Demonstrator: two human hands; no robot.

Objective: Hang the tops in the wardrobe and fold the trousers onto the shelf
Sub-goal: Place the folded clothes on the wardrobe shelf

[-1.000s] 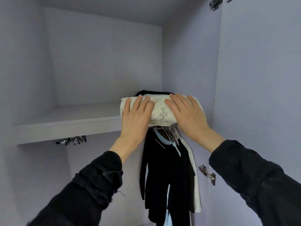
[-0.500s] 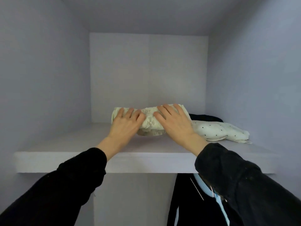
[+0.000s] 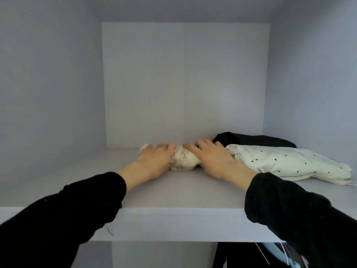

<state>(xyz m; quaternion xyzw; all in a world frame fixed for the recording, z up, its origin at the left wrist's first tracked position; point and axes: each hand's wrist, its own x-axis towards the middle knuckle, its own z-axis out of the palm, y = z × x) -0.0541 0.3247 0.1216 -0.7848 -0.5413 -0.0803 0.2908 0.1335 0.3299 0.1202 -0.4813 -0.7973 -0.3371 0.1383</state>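
Head view looks into the wardrobe, where the folded cream patterned trousers (image 3: 184, 159) lie on the shelf (image 3: 173, 192), close to the back wall. My left hand (image 3: 154, 163) rests flat on their left end and my right hand (image 3: 213, 161) on their right end, fingers of both nearly straight, pressing rather than gripping. Just to the right, touching my right hand, lies a white polka-dot garment (image 3: 286, 163), with a folded black garment (image 3: 253, 140) behind it. Below the shelf, dark hanging clothes (image 3: 241, 256) show at the bottom right.
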